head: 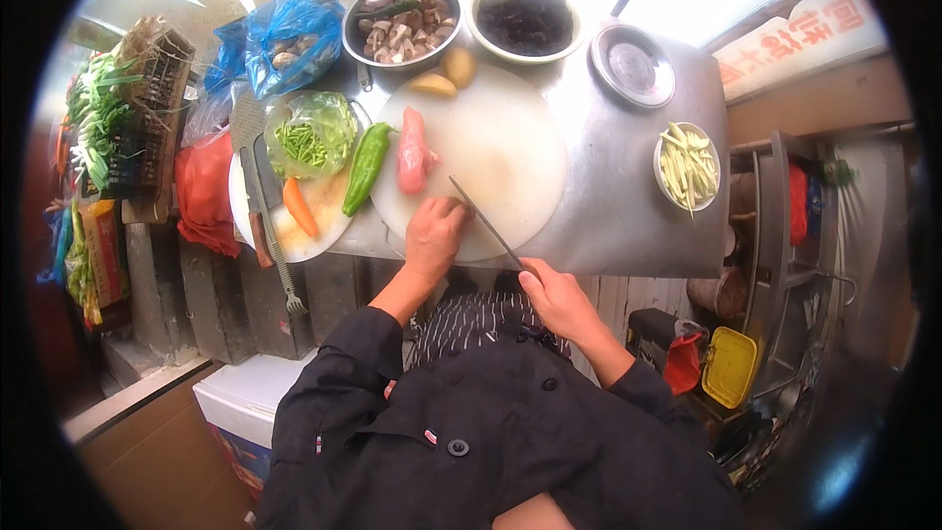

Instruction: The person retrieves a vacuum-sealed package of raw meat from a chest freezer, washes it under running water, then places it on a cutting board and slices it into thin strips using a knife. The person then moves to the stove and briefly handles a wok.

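My right hand [553,293] grips the handle of a kitchen knife [486,222], its blade seen nearly edge-on and slanting up to the left over a round white cutting board [515,162]. Close beside the blade, my left hand [434,237] rests with curled fingers on a small brownish piece of food [464,211], mostly hidden by them. Just beyond that hand lies a piece of raw pink meat [413,154]. A long green pepper [367,168] touches the board's left side. Two yellowish potato pieces [433,85] sit at its far edge.
Behind the board stand a steel bowl of cut mushrooms [401,37] and a bowl of black fungus [524,20]. A second board [331,232] at left bears a carrot piece [300,206] and a long grater [268,235] overhanging the table. A bowl of pale strips [688,165] stands right.
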The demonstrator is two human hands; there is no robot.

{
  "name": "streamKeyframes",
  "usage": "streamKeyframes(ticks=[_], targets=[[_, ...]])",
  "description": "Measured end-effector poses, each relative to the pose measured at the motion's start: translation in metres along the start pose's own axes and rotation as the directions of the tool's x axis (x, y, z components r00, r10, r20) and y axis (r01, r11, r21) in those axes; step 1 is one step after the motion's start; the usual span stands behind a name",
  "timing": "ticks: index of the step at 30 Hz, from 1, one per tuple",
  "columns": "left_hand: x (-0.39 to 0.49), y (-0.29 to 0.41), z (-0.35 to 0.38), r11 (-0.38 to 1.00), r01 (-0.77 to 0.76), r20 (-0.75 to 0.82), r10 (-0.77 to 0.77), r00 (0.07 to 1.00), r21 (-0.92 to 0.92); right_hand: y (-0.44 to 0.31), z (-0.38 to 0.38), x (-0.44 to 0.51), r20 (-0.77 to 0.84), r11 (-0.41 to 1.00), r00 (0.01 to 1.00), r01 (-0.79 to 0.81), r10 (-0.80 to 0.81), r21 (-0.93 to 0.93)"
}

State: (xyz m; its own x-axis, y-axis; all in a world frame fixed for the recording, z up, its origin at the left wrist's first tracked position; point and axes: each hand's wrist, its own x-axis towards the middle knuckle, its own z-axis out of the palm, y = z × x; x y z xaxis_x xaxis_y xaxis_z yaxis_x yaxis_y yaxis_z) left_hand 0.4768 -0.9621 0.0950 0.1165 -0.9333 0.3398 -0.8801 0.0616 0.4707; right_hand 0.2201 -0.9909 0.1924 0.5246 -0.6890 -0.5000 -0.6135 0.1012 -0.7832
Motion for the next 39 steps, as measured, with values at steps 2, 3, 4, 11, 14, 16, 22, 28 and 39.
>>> streamKeyframes(ticks=[2,3,4,11,14,16,22,28,39], targets=[[0.000,0.002,-0.001,1.000,0.006,0.005,-0.006,1.000,0.006,-0.002,0.004,0.010,-0.009,0.999,0.999,0.034,-0.035,-0.028],[0.000,0.002,-0.001,1.000,0.012,0.008,-0.012,1.000,0.017,-0.001,0.004,0.016,-0.002,0.998,0.999,0.042,-0.043,-0.038],[-0.001,0.002,-0.002,1.000,0.015,0.012,-0.016,1.000,0.026,0.000,0.004,0.019,-0.006,0.996,0.996,0.086,-0.087,-0.037],[-0.001,0.001,0.000,1.000,-0.012,-0.016,0.011,1.000,-0.003,0.013,-0.014,0.006,0.009,0.992,0.994,-0.112,0.112,0.050],[-0.001,0.002,0.001,1.000,0.000,-0.005,0.000,1.000,0.003,0.007,-0.021,-0.004,0.019,0.996,0.996,-0.089,0.089,-0.022],[-0.001,0.002,0.001,1.000,-0.012,-0.011,0.012,1.000,0.007,0.000,-0.020,-0.004,0.085,0.994,0.990,-0.108,0.109,-0.017],[-0.003,0.002,-0.002,1.000,0.007,0.016,-0.007,1.000,0.010,-0.006,-0.004,0.022,0.027,0.998,1.000,0.011,-0.009,-0.068],[-0.003,0.000,0.000,1.000,-0.009,-0.006,0.009,1.000,-0.003,-0.001,-0.022,0.004,0.037,0.991,0.992,-0.119,0.121,-0.056],[-0.004,-0.002,-0.001,1.000,-0.019,-0.023,0.019,1.000,0.019,-0.006,-0.007,0.031,0.085,0.996,0.994,-0.061,0.066,-0.057]])
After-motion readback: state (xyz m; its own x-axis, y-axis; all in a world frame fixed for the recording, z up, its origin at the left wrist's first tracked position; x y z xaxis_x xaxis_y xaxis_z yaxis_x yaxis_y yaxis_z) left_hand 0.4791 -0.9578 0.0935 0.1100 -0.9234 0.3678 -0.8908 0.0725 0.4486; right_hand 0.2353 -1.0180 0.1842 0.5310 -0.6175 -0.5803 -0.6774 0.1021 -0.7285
